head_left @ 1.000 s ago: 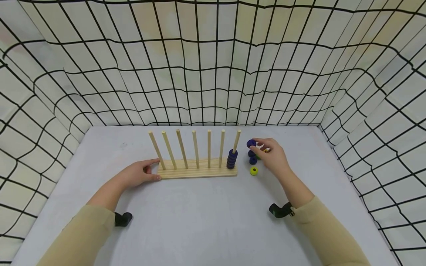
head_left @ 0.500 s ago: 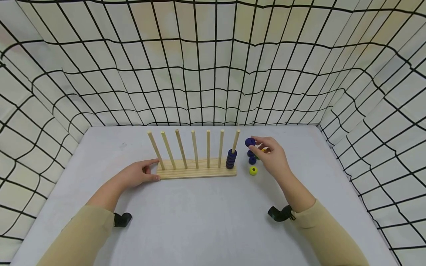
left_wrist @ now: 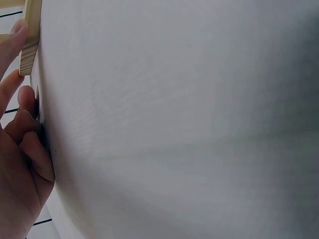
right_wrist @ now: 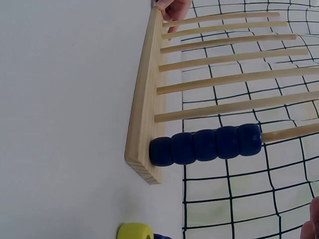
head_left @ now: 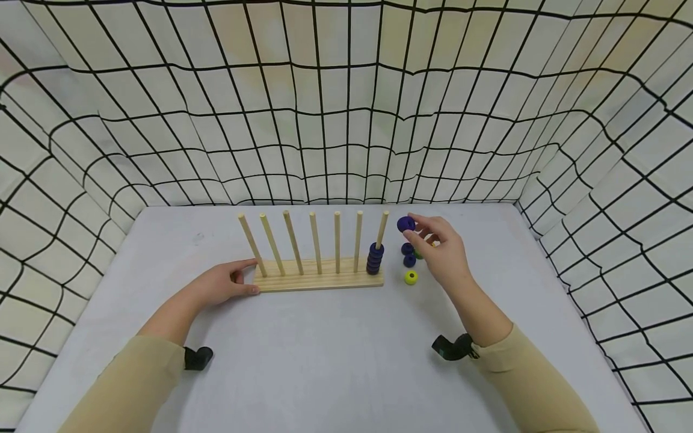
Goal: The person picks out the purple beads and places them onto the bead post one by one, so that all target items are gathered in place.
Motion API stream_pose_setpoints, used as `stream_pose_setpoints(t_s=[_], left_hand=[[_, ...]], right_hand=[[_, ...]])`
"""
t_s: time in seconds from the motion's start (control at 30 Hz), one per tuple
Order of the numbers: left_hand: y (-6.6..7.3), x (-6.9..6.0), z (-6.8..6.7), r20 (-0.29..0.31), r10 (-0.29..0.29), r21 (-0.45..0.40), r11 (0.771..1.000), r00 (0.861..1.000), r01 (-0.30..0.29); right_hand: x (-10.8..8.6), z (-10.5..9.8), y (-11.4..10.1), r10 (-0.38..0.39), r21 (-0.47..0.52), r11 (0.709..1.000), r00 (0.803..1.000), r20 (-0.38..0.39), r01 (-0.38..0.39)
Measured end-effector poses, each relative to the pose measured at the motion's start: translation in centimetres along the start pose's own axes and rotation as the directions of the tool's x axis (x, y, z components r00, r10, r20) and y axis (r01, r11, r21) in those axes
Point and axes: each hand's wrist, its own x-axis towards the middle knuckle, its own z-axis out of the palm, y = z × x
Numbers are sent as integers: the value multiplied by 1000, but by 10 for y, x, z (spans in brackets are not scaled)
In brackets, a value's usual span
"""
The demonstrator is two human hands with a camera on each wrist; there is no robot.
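A wooden base [head_left: 319, 281] with several upright pegs stands on the table. On its rightmost peg sits a stack of dark blue beads [head_left: 374, 260], also plain in the right wrist view [right_wrist: 205, 144]. My left hand [head_left: 222, 284] pinches the base's left end between thumb and fingers; in the left wrist view its other fingers curl beside the base end [left_wrist: 30, 55]. My right hand [head_left: 441, 249] holds a blue bead [head_left: 405, 224] between thumb and fingertips, raised to the right of the rightmost peg. Only its fingertips [right_wrist: 311, 224] show in the right wrist view.
Two blue beads [head_left: 409, 261] lie below my right hand, with a green bead [head_left: 418, 254] partly hidden behind them. Nearer the front is a yellow bead [head_left: 411, 277], seen also in the right wrist view [right_wrist: 133, 231]. Black netting [head_left: 349, 111] surrounds the white table [head_left: 303, 361].
My right hand has lifted the blue bead slightly up and away from the beads on the table. My left hand keeps its grip on the base.
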Motion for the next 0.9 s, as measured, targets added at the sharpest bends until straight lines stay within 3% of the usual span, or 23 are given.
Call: stream_pose_setpoints(t_s=[0.9], left_hand=[[2, 0, -1, 1, -17, -7, 1000, 1000, 17]], right_hand=[[0, 17, -27, -135, 200, 968, 986, -102, 153]])
